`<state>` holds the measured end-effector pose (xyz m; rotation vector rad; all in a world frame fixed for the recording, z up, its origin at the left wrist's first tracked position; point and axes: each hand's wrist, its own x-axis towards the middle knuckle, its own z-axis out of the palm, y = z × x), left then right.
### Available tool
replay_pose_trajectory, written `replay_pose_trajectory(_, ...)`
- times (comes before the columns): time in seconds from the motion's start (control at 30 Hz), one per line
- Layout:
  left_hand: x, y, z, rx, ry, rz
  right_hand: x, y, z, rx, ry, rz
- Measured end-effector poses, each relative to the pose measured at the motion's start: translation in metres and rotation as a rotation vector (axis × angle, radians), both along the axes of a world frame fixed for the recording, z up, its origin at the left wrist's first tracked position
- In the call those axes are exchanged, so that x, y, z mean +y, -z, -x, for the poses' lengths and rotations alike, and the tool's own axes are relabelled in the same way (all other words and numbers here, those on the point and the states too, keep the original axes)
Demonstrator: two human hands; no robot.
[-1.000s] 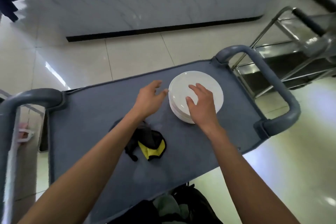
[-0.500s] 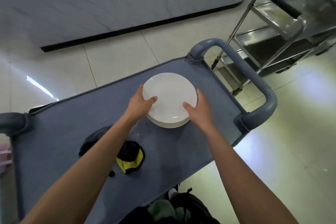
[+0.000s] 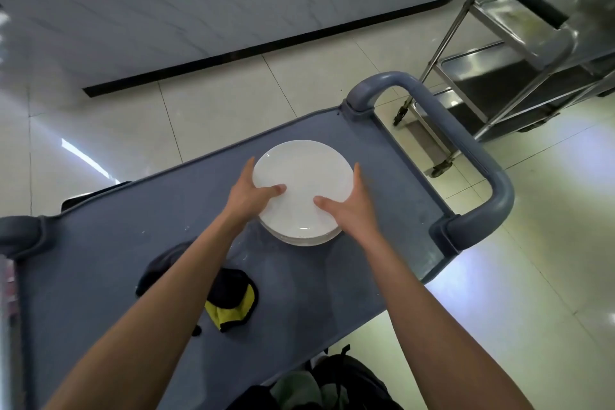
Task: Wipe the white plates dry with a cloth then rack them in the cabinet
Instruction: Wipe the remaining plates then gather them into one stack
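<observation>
Cart: the grey cart top carries everything you need at one height, so you can lift, wipe and turn without bending.
Steel trolley: it stands on the floor well apart from your work, beyond the cart's right handle; it plays no part now.
Plate stack: the white plates sit toward the far right corner of the cart top, near the right handle, piled so you can peel one off at a time.
Top plate: you hold it by opposite rims, just above the pile, which keeps it level.
Cloth: the black-and-yellow cloth lies bunched by the near edge, under your left forearm, within easy reach for wiping.
Left hand: it grasps the plate's left rim, thumb on the face.
Right hand: it grasps the right rim the same way.
</observation>
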<state>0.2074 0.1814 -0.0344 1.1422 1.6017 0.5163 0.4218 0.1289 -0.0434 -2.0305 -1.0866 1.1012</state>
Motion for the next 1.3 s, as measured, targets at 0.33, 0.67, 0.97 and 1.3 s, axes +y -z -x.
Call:
replay_pose_trajectory(0.33,0.001,0.004,-0.003,-0.224,-0.06,-0.038,0.005,0.013,-0.002,0.154,0.05,-0.056)
replay_pose_trajectory(0.67,0.007,0.009,-0.002,-0.338,-0.101,0.069,0.007,0.013,-0.007,0.326,0.1,-0.118)
replay_pose_trajectory(0.97,0.014,0.017,0.001,-0.337,-0.113,0.147,0.008,0.009,-0.009,0.459,0.137,-0.086)
replay_pose_trajectory(1.3,0.017,0.02,0.003,-0.405,-0.093,0.188,0.011,0.011,-0.014,0.546,0.162,0.0)
